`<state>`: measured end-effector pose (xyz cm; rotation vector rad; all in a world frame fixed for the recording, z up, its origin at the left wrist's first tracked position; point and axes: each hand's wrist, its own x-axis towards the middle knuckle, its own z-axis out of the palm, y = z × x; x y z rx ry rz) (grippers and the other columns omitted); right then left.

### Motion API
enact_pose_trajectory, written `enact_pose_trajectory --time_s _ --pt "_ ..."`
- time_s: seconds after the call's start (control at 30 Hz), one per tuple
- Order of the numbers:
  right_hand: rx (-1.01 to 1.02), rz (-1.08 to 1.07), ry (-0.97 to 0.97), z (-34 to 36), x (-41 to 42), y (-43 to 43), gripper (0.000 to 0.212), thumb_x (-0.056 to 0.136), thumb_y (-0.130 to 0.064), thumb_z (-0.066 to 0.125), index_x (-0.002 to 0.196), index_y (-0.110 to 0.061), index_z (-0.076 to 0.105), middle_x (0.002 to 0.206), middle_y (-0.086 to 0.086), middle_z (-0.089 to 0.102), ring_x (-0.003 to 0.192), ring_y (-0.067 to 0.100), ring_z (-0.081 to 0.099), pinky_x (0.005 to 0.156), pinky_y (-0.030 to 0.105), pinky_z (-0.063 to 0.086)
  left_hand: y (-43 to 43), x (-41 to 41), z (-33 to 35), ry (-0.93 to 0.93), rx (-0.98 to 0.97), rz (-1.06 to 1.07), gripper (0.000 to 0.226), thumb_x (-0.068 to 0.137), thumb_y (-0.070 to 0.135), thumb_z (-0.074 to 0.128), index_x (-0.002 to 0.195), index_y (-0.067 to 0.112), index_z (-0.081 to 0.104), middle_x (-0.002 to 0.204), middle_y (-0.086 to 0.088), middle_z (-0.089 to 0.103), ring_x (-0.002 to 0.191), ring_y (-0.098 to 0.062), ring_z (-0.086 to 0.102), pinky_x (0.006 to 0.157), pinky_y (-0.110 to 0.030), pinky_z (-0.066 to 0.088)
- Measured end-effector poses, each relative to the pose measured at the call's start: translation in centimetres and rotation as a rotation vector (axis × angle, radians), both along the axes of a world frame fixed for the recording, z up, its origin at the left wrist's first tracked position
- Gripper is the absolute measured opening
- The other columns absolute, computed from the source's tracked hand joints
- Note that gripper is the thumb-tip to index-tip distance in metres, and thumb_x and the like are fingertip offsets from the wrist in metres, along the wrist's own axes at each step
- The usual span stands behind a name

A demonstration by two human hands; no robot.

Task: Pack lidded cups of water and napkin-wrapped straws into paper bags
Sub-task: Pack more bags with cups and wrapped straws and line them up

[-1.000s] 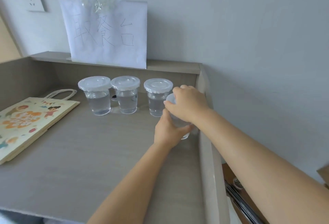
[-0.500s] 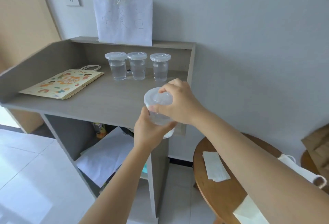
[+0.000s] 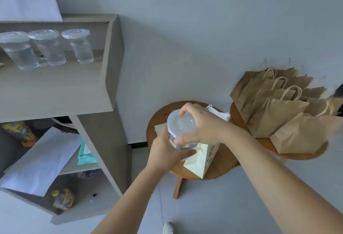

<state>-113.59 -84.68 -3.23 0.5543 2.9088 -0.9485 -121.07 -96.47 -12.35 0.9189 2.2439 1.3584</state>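
A clear lidded cup of water hangs in the air above a round wooden stool. My right hand grips its lid rim from above and the right. My left hand cups the lower body and base from the left. Under the cup on the stool stands a pale printed paper bag, partly hidden by my hands. Three more lidded cups of water stand in a row on the grey shelf at the upper left. No straw is visible.
Several brown paper bags with twisted handles crowd a second round stool at the right. A folded napkin lies on the near stool's left side. Below the shelf are white paper, a teal packet and bottles. Grey floor lies below.
Both hands have carried the cup from the shelf, rightward and down, to above the stool with the printed bag. My view has swung right, bringing the brown bags into sight.
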Motion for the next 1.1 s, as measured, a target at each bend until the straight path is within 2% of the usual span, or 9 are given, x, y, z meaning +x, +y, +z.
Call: enact_pose_trajectory --time_s 0.13,0.23,0.33,0.47,0.53,0.63,0.8,0.9,1.1 --pt "0.069 -0.172 0.018 -1.5 3.5 4.2 0.058 0.064 -0.047 0.076 0.105 -0.033 0.038 0.115 -0.01 0.04 0.102 0.012 0.042 0.079 0.031 0.045 5.7 0.9 -1.6 -0.044 -0.089 -0.258 0.082 0.061 0.032 0.087 0.126 0.037 0.037 0.109 0.021 0.056 0.101 -0.003 0.055 0.081 -0.014 0.046" --pt "0.132 -0.274 0.02 -2.9 4.9 7.5 0.059 0.061 -0.046 0.076 0.103 -0.035 0.037 0.115 -0.012 0.04 0.105 0.013 0.041 0.082 0.032 0.046 9.8 -0.8 -4.1 0.057 -0.31 -0.4 0.077 0.074 0.025 0.076 0.138 0.035 0.035 0.144 0.006 0.038 0.135 -0.019 0.03 0.112 -0.042 0.031" --pt "0.117 -0.36 0.018 -4.0 5.6 10.8 0.06 0.061 -0.043 0.077 0.104 -0.035 0.038 0.12 -0.014 0.038 0.109 0.011 0.038 0.081 0.03 0.043 13.8 -2.6 -5.6 0.126 -0.439 -0.199 0.046 0.089 0.017 0.055 0.133 0.03 0.05 0.15 -0.002 0.033 0.138 -0.025 0.024 0.11 -0.043 0.032" --pt "0.116 -0.426 0.014 -4.9 5.3 14.7 0.061 0.062 -0.043 0.078 0.107 -0.036 0.038 0.119 -0.016 0.035 0.109 0.01 0.037 0.079 0.028 0.04 18.4 -3.8 -8.3 0.021 -0.735 -0.091 0.067 0.082 0.067 0.043 0.139 0.033 0.036 0.153 -0.008 0.024 0.14 -0.035 0.02 0.107 -0.058 0.027" --pt "0.098 -0.441 0.027 -5.3 5.1 16.2 0.061 0.062 -0.042 0.079 0.108 -0.035 0.039 0.118 -0.018 0.035 0.11 0.009 0.037 0.079 0.027 0.039 19.8 -5.0 -10.5 -0.067 -0.747 -0.118 0.085 0.064 0.076 0.054 0.135 0.034 0.033 0.141 -0.006 0.041 0.12 -0.03 0.047 0.091 -0.048 0.049" --pt "0.085 -0.467 0.027 -5.6 4.6 17.8 0.062 0.063 -0.041 0.079 0.111 -0.034 0.04 0.117 -0.019 0.033 0.109 0.007 0.036 0.08 0.025 0.038 19.6 -6.5 -11.2 -0.06 -0.797 -0.174 0.097 0.067 0.038 0.08 0.142 0.016 0.022 0.132 -0.009 0.042 0.096 -0.02 0.055 0.062 -0.023 0.054" --pt "0.091 -0.497 0.04 -5.5 4.0 19.5 0.061 0.064 -0.039 0.08 0.111 -0.033 0.042 0.117 -0.019 0.034 0.107 0.006 0.036 0.078 0.024 0.035 18.9 -9.4 -11.5 0.148 -0.832 -0.379 0.099 0.074 0.008 0.072 0.15 0.018 0.01 0.152 -0.01 0.024 0.121 -0.028 0.049 0.089 -0.029 0.053" --pt "0.079 -0.515 0.07 -5.3 3.4 20.2 0.061 0.062 -0.038 0.081 0.11 -0.033 0.042 0.114 -0.02 0.033 0.108 0.006 0.036 0.082 0.027 0.037 19.5 -10.9 -10.5 0.315 -0.862 -0.501 0.093 0.081 0.001 0.062 0.152 0.018 0.004 0.16 -0.006 -0.001 0.144 -0.032 0.015 0.111 -0.038 0.036" --pt "0.064 -0.481 0.129 -5.9 0.7 21.2 0.062 0.062 -0.041 0.08 0.11 -0.033 0.042 0.115 -0.018 0.035 0.109 0.008 0.037 0.086 0.033 0.044 19.9 -10.1 -9.3 0.662 -0.689 -0.323 0.043 0.094 0.018 0.052 0.136 0.02 0.048 0.145 -0.004 0.033 0.134 -0.024 0.028 0.111 -0.033 0.026"
